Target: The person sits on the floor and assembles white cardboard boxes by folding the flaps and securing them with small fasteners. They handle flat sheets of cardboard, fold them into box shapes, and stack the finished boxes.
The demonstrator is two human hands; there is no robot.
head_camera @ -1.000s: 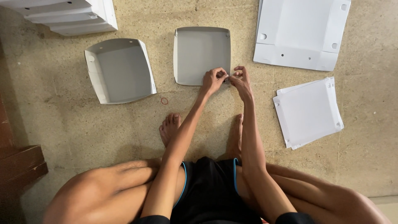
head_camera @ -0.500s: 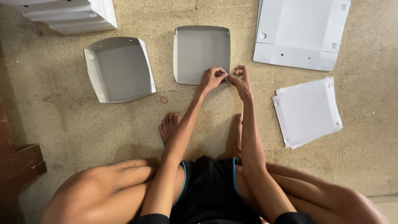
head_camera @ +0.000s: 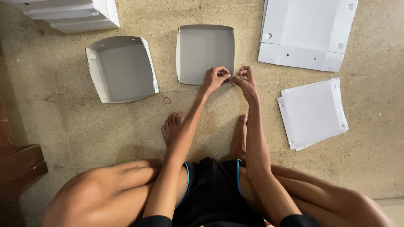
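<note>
Fingers of your left hand point(head_camera: 216, 77) and right hand point(head_camera: 245, 77) pinch shut on the near right corner of the grey tray point(head_camera: 205, 52) at 12 o'clock on the floor point(head_camera: 63, 126); a red rubber band point(head_camera: 167, 100) lies at 10.

Two folded grey trays: one point(head_camera: 205, 52) at the hands, one point(head_camera: 122, 69) left of it. Right of it, one large flat sheet point(head_camera: 305, 31), one small sheet stack point(head_camera: 313, 113). One red rubber band point(head_camera: 167, 100).
</note>
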